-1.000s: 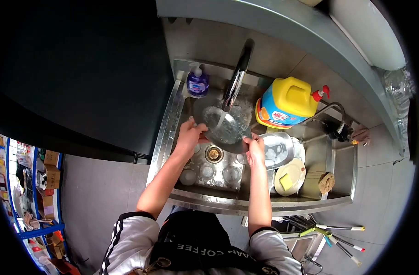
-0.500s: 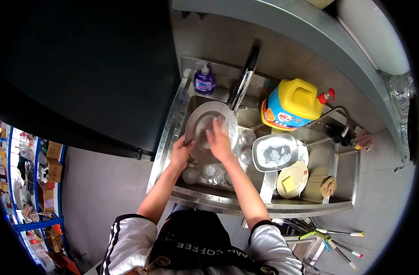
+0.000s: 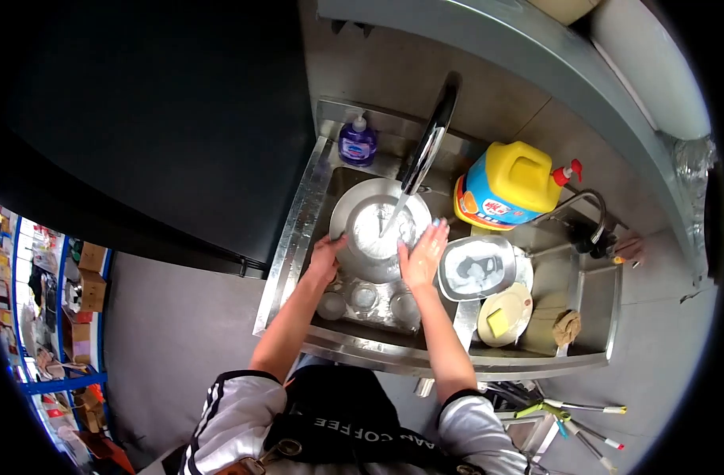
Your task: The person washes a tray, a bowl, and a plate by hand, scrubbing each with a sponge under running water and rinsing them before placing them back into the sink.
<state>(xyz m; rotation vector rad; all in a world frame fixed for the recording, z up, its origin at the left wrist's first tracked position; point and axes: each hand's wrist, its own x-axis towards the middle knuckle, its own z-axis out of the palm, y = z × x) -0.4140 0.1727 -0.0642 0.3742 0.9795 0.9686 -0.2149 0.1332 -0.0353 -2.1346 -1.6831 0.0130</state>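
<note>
Water runs from the chrome faucet (image 3: pixel 430 146) into a round pale plate (image 3: pixel 347 207) held over the left basin. My left hand (image 3: pixel 325 259) grips the plate's lower left rim, its fingers closed on it. Along the right rim lies my right hand (image 3: pixel 423 255), its fingers stretched out, touching the edge. Several glasses (image 3: pixel 364 297) stand in the basin below the plate. To the right, a soapy rectangular dish (image 3: pixel 476 267) rests near the divider, and a yellow sponge (image 3: pixel 497 321) lies on a cream plate (image 3: pixel 516 307) in the right basin.
A purple soap bottle (image 3: pixel 357 142) stands behind the left basin. Behind the right basin is a large yellow and blue jug (image 3: pixel 510 186). A brown cloth (image 3: pixel 567 327) lies at the right. Shelves (image 3: pixel 65 317) stand far left, and long handles (image 3: pixel 583 423) stick out below the sink.
My right hand has moved from the plate's middle to its right rim, opening flat. The plate has shifted slightly right, and the water stream now shows clearly, hitting its centre.
</note>
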